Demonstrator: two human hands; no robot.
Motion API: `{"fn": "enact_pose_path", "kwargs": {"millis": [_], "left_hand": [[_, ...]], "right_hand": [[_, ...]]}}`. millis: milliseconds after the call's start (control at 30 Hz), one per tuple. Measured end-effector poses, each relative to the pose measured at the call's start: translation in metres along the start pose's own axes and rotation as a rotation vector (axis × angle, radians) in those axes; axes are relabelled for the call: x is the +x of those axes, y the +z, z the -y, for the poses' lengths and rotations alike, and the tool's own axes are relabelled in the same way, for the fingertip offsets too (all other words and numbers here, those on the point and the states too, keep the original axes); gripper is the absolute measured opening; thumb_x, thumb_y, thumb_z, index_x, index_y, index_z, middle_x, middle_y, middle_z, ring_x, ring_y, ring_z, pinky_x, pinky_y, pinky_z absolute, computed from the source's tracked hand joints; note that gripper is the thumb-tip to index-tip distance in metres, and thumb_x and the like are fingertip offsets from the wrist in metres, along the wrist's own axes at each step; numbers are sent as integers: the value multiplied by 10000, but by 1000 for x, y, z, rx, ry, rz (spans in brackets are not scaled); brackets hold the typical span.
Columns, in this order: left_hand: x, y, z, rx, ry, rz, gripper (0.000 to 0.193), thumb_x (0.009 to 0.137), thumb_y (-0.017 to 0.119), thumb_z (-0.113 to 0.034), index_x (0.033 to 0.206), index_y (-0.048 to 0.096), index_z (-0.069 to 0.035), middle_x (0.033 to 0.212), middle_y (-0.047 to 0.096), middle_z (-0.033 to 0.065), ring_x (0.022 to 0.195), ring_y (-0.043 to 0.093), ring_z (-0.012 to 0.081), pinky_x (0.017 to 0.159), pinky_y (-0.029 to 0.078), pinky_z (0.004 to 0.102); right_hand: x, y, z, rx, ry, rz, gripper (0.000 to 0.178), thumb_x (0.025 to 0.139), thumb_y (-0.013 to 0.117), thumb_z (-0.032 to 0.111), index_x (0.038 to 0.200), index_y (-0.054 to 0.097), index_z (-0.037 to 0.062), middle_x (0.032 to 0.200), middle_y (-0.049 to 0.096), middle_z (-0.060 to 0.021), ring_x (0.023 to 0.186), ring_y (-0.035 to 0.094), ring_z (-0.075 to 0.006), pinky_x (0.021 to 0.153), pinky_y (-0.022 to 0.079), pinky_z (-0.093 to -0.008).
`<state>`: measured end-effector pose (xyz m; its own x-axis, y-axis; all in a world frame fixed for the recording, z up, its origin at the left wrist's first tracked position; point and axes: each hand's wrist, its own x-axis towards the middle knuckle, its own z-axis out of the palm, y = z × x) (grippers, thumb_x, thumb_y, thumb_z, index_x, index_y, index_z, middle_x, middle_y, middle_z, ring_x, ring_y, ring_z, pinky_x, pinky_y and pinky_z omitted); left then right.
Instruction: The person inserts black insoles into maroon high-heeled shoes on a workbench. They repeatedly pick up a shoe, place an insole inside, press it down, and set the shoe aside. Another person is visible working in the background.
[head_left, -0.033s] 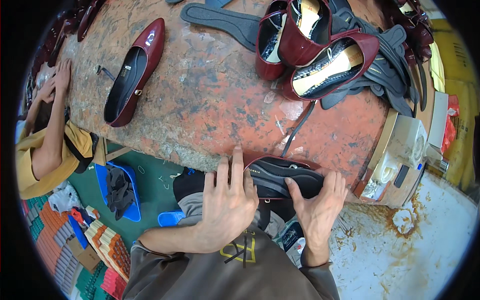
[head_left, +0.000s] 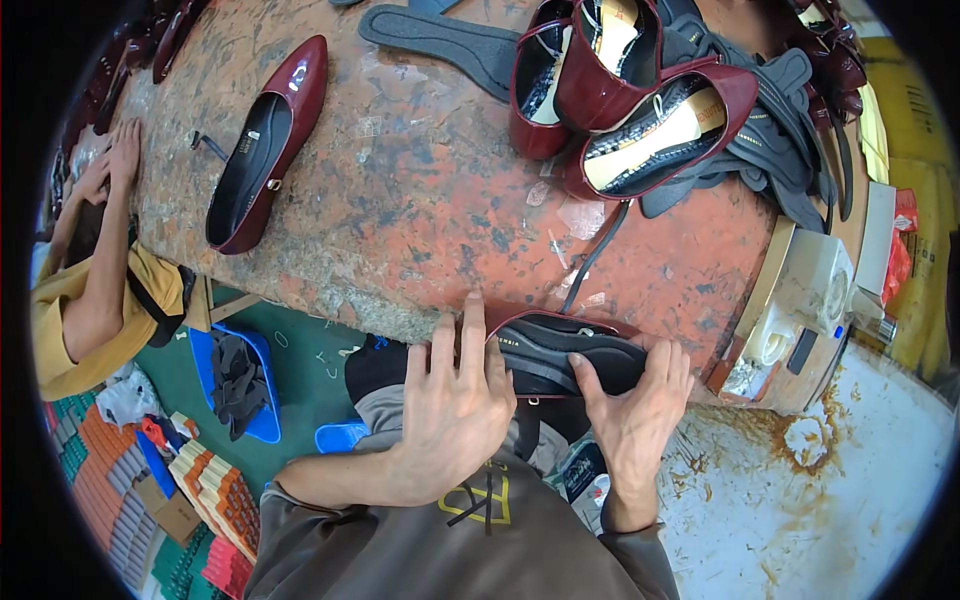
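Note:
At the table's near edge, a dark red patent flat shoe [head_left: 612, 327] lies on its side between my hands, opening toward me. Inside it is a black insole [head_left: 545, 345] with small light lettering. My right hand [head_left: 640, 405] clasps the right end, thumb pressed on the insole and fingers round the outside. At the left end, my left hand [head_left: 455, 415] covers the shoe, its longer fingers stretched toward the table and its index finger bent against the opening's rim. Its thumb is mostly hidden.
One matching shoe [head_left: 268, 150] lies at left on the worn red table [head_left: 400, 220]. Red shoes [head_left: 610, 90] sit on loose black insoles [head_left: 780, 150] at far right. A tape dispenser [head_left: 800, 300] stands right. A co-worker's arms [head_left: 105, 230] reach in at left, above a blue bin [head_left: 265, 390].

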<state>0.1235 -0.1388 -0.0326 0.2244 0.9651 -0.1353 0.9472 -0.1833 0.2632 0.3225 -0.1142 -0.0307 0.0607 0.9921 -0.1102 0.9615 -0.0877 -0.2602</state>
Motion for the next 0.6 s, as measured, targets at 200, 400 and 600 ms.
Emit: {"fn": "enact_pose_path", "kwargs": {"millis": [200,400,600], "left_hand": [[13,-10,13,-137,187,29,320,860,750,-175,981,773,120,1587,496,296,1204,625,423,930,594,488],[-9,29,-6,-299,601,147,348,878,759,-235,1096,734,36,1582,529,204,1087,601,358,857,617,487],[1,74,-29,-517,456,135,491,855,717,-215,1300,685,-11,1431,608,152,1071,580,364,819,568,490]], "right_hand": [[11,3,-3,35,-77,36,466,776,946,253,1072,650,50,1029,631,-141,1001,614,-374,865,467,-488],[31,-19,-9,135,-147,143,434,817,898,187,1117,666,-25,1108,711,-196,970,707,-438,803,560,-496],[-52,-11,19,-21,-127,357,1185,910,725,651,1604,291,-205,1659,324,-432,1581,315,-553,1302,176,-659]]}}
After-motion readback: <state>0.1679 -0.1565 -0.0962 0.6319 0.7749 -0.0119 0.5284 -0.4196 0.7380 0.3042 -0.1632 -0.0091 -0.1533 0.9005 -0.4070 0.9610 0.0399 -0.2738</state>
